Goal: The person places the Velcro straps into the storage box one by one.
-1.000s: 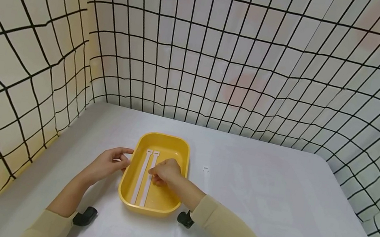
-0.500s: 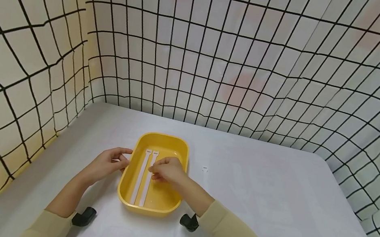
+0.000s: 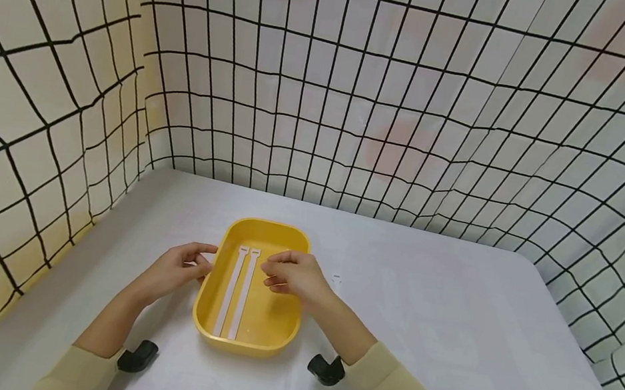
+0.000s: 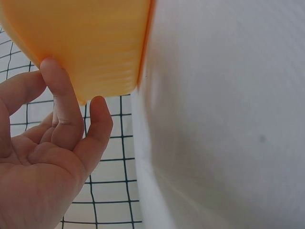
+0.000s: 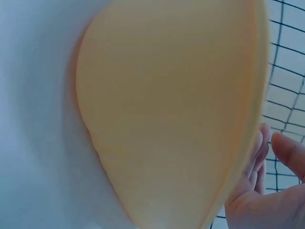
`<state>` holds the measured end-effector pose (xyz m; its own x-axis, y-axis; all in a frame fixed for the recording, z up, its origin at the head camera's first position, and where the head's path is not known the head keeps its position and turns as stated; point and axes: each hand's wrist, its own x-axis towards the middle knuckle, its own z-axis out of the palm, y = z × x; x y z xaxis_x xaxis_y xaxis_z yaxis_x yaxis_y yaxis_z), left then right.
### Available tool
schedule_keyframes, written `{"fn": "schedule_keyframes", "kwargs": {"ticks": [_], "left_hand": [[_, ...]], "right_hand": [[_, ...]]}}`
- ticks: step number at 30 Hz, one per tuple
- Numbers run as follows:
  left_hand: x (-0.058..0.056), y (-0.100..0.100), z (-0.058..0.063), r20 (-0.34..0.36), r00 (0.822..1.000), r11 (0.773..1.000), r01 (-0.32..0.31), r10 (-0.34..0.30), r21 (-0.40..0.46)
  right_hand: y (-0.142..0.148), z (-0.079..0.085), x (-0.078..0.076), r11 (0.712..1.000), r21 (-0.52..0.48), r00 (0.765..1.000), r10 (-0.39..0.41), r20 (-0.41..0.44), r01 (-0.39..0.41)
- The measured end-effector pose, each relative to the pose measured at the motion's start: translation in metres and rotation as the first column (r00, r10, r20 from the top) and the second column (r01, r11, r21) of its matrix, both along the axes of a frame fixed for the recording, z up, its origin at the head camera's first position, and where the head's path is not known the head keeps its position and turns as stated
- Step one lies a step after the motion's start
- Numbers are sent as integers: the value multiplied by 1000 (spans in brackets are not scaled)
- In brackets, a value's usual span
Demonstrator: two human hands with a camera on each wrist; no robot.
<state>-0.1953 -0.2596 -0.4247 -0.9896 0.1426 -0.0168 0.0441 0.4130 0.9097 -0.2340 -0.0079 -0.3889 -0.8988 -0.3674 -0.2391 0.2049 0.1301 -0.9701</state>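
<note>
A yellow tray (image 3: 274, 331) stands on the white table. In it lie two white cable straps with slotted heads, the left strap (image 3: 229, 294) and the right strap (image 3: 243, 296), side by side and lengthwise. My left hand (image 3: 174, 271) is at the tray's left side; in the left wrist view its bent, relaxed fingertips touch the tray wall (image 4: 100, 43). Over the tray's right half is my right hand (image 3: 296, 278), fingers loosely bent and nothing held. Another white strap (image 3: 337, 279) lies on the table right of the tray, partly hidden behind the right forearm.
Black wire grid (image 3: 324, 116) backed by white sheeting rises behind the table and along both sides. A black wrist camera (image 3: 138, 356) is worn on the left arm, and another black camera (image 3: 326, 370) on the right. White tabletop (image 3: 439, 322) stretches to the right.
My right hand has let go of the right strap and drawn back up and to the right. Both straps stay in the tray, and the left hand keeps its place.
</note>
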Motion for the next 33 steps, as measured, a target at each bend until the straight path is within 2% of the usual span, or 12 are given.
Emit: {"fn": "schedule_keyframes", "kwargs": {"ticks": [8, 12, 21, 28, 33], "left_hand": [[0, 1, 1, -1, 1000, 1000, 0, 0, -7], [1, 2, 1, 2, 1000, 1000, -2, 2, -9], [1, 4, 2, 5, 1000, 1000, -11, 11, -13], [1, 3, 2, 11, 1000, 1000, -8, 8, -4], [2, 4, 2, 17, 1000, 1000, -18, 18, -13]], "right_hand": [[12, 5, 2, 999, -36, 1000, 2, 27, -1], [19, 4, 3, 996, -88, 999, 7, 39, -3], [43, 10, 5, 985, -167, 999, -26, 44, 33], [57, 4, 5, 978, -205, 997, -30, 72, 44], [63, -2, 5, 982, -184, 998, -39, 53, 48]]}}
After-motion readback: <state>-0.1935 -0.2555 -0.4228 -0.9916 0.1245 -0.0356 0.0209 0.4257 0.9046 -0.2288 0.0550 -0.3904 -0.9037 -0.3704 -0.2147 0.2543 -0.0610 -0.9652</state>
